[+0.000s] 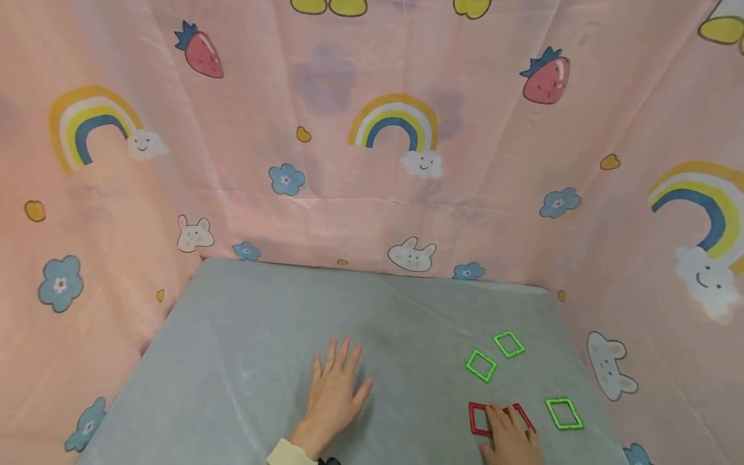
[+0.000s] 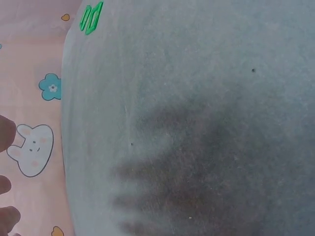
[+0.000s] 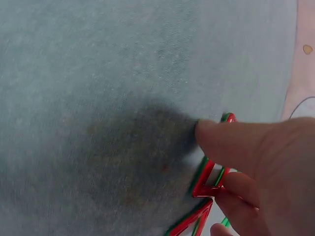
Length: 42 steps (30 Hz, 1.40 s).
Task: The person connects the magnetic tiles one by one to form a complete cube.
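My right hand (image 1: 511,439) lies over two red diamond-shaped frames at the lower right of the head view. Its fingers touch or cover parts of the left red frame (image 1: 472,420) and the right red frame (image 1: 527,418). In the right wrist view, the thumb (image 3: 231,142) stands apart from the other fingers, and green edging (image 3: 198,177) shows along the red frames. Contact under the fingers is partly hidden. Left of centre, my left hand (image 1: 334,394) spreads its fingers above the grey surface, holding nothing and casting a shadow.
Two green frames, a nearer one (image 1: 476,374) and a farther one (image 1: 516,341), lie beyond the red ones. Another green frame (image 1: 576,412) lies to their right. The grey tabletop (image 1: 261,323) is bordered by a pink patterned curtain (image 1: 349,213).
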Motion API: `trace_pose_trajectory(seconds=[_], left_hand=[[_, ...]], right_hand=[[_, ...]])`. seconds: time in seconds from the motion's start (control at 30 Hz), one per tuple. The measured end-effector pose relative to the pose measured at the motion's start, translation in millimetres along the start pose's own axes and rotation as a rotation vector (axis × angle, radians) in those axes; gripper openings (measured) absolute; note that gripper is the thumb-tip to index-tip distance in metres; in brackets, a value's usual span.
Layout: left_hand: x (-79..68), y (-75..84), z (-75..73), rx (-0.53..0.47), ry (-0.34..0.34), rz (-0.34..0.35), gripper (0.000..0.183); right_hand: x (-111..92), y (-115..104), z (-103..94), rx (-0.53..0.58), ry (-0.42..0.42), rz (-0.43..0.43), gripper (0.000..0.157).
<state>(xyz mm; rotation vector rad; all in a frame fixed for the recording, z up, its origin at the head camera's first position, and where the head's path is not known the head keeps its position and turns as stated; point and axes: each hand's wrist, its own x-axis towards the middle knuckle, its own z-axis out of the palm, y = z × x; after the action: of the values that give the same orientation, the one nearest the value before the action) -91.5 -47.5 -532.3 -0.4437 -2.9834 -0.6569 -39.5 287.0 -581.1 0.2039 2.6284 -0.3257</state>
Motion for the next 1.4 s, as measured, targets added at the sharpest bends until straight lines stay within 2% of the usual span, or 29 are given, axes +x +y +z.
trace_pose_trajectory(seconds=[0.13,0.2,0.33,0.47,0.6,0.83,1.0,1.2,1.4], left_hand=[[-1.0,0.3,0.1,-0.005,-0.019,-0.005,0.066],[-2.3,0.4,0.8,-0.007,-0.020,-0.003,0.066],[-6.5,0.0,4.4,-0.004,0.002,0.011,0.065],[-11.3,-0.8,8.5,-0.009,0.022,0.017,0.065],[-13.1,-1.3,9.8,-0.013,0.022,0.016,0.066],[-13.5,-2.7,10.7,-0.010,0.017,0.016,0.065],[-15.3,-3.2,11.5,-0.002,0.010,0.016,0.066],[-18.1,-4.4,13.1,-0.003,0.007,0.013,0.064],[-20.4,-5.5,14.5,-0.018,-0.021,0.003,0.063]], right_hand=[[1.8,1.5,-0.2,-0.003,0.044,-0.018,0.063],[2.1,2.0,-0.8,-0.009,0.059,-0.027,0.065],[3.6,0.1,-2.6,-0.023,0.059,-0.030,0.068],[5.3,-1.6,-3.9,-0.042,0.054,-0.044,0.061],[3.6,-4.9,-4.9,-0.062,0.049,-0.065,0.054],[-2.0,-10.7,-0.5,-0.046,0.082,-0.102,0.053],[-6.8,-27.4,1.3,-0.013,0.119,-0.154,0.055],[-8.7,-56.4,8.5,-0.004,0.271,-0.266,0.053],[-6.2,-88.3,18.1,-0.015,0.366,-0.352,0.052]])
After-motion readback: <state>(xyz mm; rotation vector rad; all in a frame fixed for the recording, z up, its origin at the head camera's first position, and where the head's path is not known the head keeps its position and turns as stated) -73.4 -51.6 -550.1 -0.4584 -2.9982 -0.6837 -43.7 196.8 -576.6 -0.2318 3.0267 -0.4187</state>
